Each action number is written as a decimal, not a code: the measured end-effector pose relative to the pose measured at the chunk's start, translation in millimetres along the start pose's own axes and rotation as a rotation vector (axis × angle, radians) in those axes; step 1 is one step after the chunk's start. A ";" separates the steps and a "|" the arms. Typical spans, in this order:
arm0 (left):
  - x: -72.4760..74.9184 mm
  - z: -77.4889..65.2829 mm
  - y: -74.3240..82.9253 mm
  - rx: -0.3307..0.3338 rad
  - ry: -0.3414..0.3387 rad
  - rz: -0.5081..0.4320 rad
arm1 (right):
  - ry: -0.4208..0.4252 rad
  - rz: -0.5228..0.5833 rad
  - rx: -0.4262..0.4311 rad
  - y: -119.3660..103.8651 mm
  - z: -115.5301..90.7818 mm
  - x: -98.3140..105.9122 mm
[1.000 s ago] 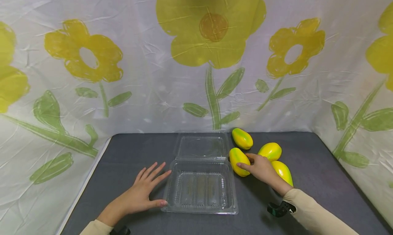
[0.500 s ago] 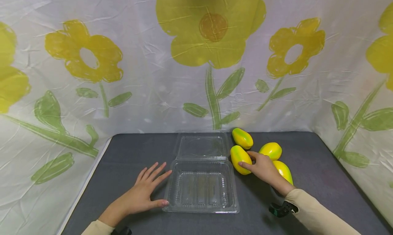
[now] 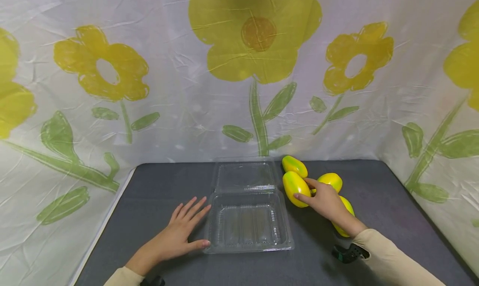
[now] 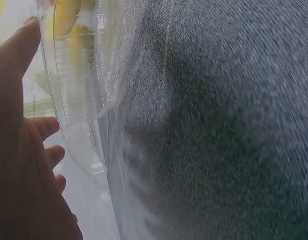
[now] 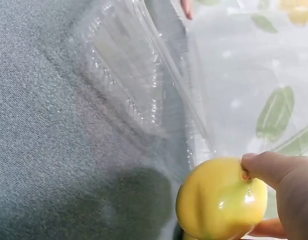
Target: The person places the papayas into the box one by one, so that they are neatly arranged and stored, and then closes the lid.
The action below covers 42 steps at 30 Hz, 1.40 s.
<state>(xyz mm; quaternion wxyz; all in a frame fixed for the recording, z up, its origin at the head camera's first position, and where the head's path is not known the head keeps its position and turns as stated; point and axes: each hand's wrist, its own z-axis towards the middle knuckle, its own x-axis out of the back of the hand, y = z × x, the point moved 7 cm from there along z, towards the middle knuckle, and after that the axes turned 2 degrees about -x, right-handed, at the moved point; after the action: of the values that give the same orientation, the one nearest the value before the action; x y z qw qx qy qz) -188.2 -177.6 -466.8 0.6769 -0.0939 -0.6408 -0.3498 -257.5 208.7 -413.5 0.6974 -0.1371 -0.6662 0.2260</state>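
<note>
My right hand [image 3: 325,200] grips a yellow-green mango [image 3: 295,188] beside the right rim of a clear plastic clamshell box [image 3: 245,225]. The right wrist view shows my thumb [image 5: 264,165] on the mango's near side, with other fingers partly hidden behind it. My left hand [image 3: 177,236] is spread at the box's left edge, fingers straight and thumb tip right at the front left corner. In the left wrist view, the box's wall [image 4: 76,75] stands close to those fingers. The lid [image 3: 245,176] lies folded back behind the base, and no fruit is inside.
Close behind the held mango lies another mango [image 3: 295,165]. Two more, a rear one [image 3: 333,180] and a nearer one [image 3: 346,219] partly covered by my wrist, lie to the right. A flower-printed curtain [image 3: 179,111] hangs behind the dark grey table [image 3: 149,194].
The right hand has moved the mango slightly up and to the right in the head view. The box and my left hand have shifted a little right and away.
</note>
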 end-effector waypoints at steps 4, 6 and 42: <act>-1.8 2.5 2.7 -0.004 -0.006 -0.016 | 0.026 0.006 0.018 -1.5 -2.0 7.5; -3.2 3.4 3.5 -0.004 -0.008 -0.014 | 0.031 0.016 0.028 -2.4 -2.9 11.2; -8.5 6.0 12.9 -0.016 0.062 0.015 | 0.014 0.133 0.157 -41.0 -7.0 -2.1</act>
<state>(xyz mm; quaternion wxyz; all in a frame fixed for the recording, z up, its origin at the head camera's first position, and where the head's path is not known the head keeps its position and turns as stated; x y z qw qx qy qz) -184.8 -161.6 -469.7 0.6981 -0.0931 -0.6161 -0.3527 -245.1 173.2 -395.7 0.6942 -0.1272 -0.6310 0.3223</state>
